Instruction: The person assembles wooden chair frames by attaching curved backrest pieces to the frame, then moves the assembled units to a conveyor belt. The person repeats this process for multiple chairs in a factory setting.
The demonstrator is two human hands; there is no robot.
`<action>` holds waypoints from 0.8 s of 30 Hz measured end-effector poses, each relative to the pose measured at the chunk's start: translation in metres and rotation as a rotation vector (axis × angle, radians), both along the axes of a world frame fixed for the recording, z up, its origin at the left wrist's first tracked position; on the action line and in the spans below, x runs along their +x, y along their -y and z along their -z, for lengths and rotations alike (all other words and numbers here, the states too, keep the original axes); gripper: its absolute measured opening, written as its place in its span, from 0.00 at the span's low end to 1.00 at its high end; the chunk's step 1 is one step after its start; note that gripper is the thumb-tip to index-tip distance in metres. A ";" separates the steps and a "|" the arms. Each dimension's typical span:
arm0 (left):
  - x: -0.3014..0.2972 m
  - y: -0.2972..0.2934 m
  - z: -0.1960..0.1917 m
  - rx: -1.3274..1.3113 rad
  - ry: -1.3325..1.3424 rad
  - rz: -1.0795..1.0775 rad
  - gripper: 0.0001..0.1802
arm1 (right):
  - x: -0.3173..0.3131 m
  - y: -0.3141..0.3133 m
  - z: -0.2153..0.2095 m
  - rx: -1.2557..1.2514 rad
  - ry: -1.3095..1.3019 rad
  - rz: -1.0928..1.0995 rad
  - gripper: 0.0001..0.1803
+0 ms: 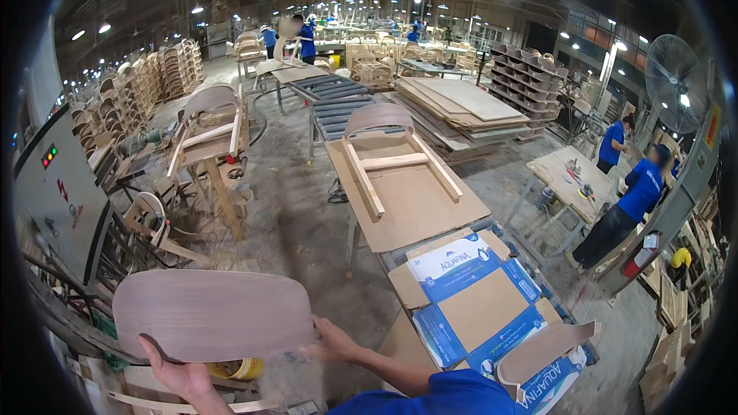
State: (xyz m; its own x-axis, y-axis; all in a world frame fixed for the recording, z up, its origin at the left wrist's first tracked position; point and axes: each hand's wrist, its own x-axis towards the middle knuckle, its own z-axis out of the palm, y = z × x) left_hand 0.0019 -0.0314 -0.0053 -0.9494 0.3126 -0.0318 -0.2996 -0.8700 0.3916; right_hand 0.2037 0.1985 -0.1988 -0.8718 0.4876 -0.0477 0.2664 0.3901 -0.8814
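A curved wooden chair backrest (pixel 215 311) with a brownish-grey grain is held up at the lower left. My left hand (pixel 175 373) grips its lower edge, thumb lying on the front face and the other fingers hidden behind. At the panel's right end, my right hand (pixel 334 340) closes on the edge, partly blurred. A second curved backrest (pixel 542 350) rests at the near right on a flattened blue and white cardboard box (pixel 480 303). Farther along, a chair frame (pixel 392 161) with a curved back lies on brown cardboard (pixel 411 219).
A roller conveyor (pixel 342 115) runs away ahead. To my left stand a grey control cabinet (pixel 58 192) and a wooden stand (pixel 219 184) bearing another frame. Stacked boards (pixel 461 100), a worktable (pixel 569 177) with tools, co-workers in blue (pixel 642 188) and a large fan (pixel 676 84) are rightward.
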 end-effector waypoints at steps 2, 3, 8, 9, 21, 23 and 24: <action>-0.012 0.014 -0.004 0.080 0.035 -0.051 0.29 | -0.038 -0.010 -0.018 0.217 -0.201 0.088 0.44; -0.010 0.025 0.003 0.104 0.083 -0.087 0.28 | -0.045 -0.010 -0.018 0.308 -0.273 0.120 0.42; -0.006 0.055 0.017 0.133 0.128 -0.135 0.26 | -0.083 -0.016 -0.005 0.365 -0.027 0.186 0.27; -0.004 0.059 0.019 0.133 0.127 -0.139 0.26 | -0.086 -0.019 -0.001 0.369 0.010 0.215 0.24; 0.068 0.318 0.072 -1.836 -0.550 -0.164 0.26 | -0.162 0.046 -0.068 0.488 -0.094 -0.075 0.15; 0.086 0.325 0.051 -2.068 -0.294 -0.329 0.27 | -0.178 0.065 -0.076 0.548 -0.057 -0.139 0.16; 0.090 0.335 0.048 -2.300 -0.218 -0.407 0.28 | -0.187 0.076 -0.082 0.578 -0.039 -0.172 0.17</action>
